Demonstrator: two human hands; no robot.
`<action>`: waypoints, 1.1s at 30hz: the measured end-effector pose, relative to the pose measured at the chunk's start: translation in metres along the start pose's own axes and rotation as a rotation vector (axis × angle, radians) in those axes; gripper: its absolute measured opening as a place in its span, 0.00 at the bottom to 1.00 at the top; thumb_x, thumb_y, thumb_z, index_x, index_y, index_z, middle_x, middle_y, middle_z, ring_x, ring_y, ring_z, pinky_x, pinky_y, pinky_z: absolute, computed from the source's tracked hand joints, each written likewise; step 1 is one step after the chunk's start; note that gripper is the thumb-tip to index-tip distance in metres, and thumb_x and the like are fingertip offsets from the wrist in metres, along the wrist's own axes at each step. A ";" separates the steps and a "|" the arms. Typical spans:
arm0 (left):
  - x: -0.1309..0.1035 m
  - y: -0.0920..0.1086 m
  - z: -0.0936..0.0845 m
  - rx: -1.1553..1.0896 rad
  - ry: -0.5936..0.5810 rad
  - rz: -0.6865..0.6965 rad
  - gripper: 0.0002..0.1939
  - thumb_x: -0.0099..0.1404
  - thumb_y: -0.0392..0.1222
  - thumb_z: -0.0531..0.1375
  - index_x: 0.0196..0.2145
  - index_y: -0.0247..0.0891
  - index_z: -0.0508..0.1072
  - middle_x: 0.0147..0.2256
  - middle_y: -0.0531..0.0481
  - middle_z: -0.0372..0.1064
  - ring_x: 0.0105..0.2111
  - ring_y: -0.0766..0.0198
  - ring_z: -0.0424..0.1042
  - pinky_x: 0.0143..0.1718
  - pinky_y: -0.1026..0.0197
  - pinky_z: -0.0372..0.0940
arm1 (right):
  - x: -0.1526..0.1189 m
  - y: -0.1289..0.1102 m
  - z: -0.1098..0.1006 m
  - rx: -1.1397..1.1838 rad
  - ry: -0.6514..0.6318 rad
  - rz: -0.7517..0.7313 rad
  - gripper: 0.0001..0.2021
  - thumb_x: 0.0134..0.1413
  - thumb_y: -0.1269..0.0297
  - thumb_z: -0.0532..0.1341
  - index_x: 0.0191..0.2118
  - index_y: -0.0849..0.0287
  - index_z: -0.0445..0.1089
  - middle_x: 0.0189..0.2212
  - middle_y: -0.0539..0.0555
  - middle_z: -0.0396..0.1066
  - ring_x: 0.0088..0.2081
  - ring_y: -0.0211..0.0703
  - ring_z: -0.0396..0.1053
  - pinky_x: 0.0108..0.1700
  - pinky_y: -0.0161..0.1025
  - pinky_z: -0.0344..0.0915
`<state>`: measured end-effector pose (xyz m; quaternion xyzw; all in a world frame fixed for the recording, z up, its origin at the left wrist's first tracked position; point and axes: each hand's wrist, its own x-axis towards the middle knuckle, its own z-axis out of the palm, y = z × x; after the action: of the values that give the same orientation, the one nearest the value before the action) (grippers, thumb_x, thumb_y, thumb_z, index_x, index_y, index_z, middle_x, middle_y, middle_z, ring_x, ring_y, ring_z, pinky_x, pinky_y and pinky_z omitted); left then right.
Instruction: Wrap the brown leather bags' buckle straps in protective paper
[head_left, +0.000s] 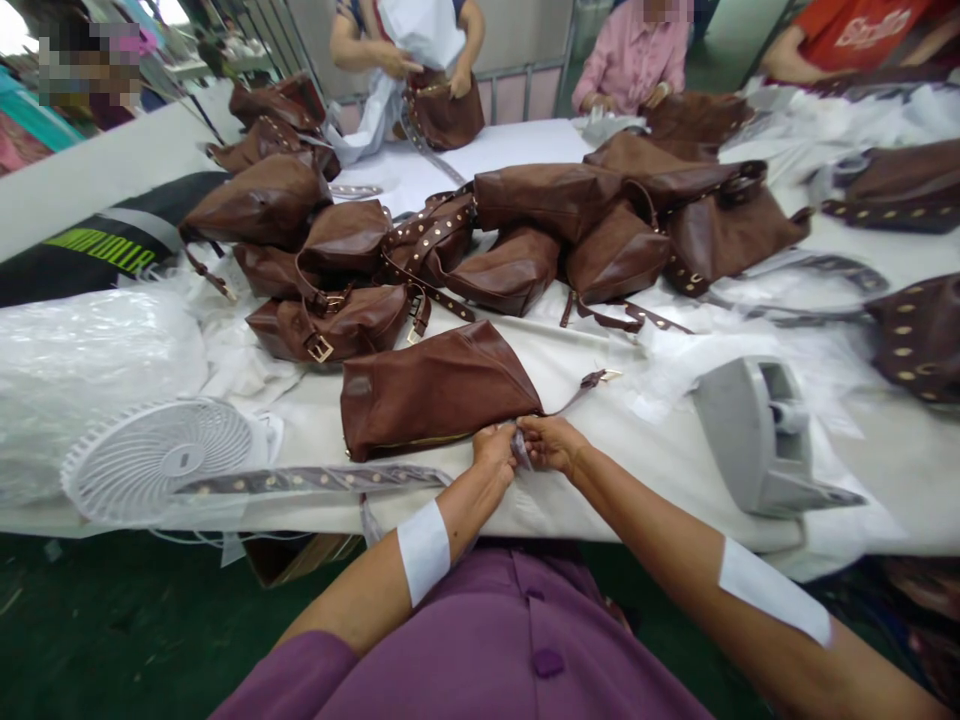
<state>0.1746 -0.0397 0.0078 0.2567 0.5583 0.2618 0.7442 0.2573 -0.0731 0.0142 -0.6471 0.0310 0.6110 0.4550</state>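
Note:
A brown handbag (442,385) lies on its side on the table in front of me. At its lower right corner my left hand (495,452) and my right hand (551,443) meet, fingers pinched together. Between them is a short piece of strap in clear plastic wrap (521,450). From that same corner a thin strap with a gold buckle (592,381) runs out to the right. A studded strap in plastic wrap (315,480) stretches left from near my left forearm along the table's front edge. My fingertips partly hide the strap's end.
Several brown handbags (547,195) are heaped behind. A white fan (176,455) lies at left beside clear plastic bags (90,350); a grey tape dispenser (750,435) stands at right. Across the table, a person (409,50) handles another bag, with other people nearby.

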 end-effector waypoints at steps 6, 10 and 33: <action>0.000 -0.006 0.000 0.001 -0.015 0.033 0.06 0.46 0.36 0.60 0.21 0.35 0.64 0.13 0.56 0.57 0.11 0.73 0.55 0.14 0.68 0.47 | 0.001 -0.006 -0.002 0.013 -0.004 0.065 0.09 0.56 0.72 0.55 0.25 0.63 0.60 0.13 0.46 0.59 0.13 0.28 0.57 0.14 0.25 0.55; -0.002 -0.010 -0.011 0.014 -0.036 0.066 0.09 0.46 0.38 0.61 0.21 0.35 0.63 0.13 0.58 0.55 0.11 0.75 0.53 0.14 0.69 0.46 | 0.007 -0.004 -0.003 0.002 0.016 0.054 0.11 0.54 0.74 0.55 0.21 0.62 0.58 0.11 0.45 0.56 0.11 0.27 0.53 0.12 0.25 0.51; -0.025 0.000 -0.010 0.226 -0.055 0.371 0.04 0.50 0.35 0.57 0.25 0.33 0.71 0.23 0.50 0.67 0.22 0.70 0.63 0.23 0.67 0.57 | 0.017 0.003 0.004 0.071 0.036 -0.104 0.15 0.47 0.76 0.56 0.18 0.58 0.50 0.08 0.40 0.46 0.10 0.26 0.42 0.12 0.26 0.38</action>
<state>0.1590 -0.0556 0.0225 0.4439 0.5068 0.3230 0.6647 0.2570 -0.0637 -0.0005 -0.6423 0.0271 0.5732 0.5081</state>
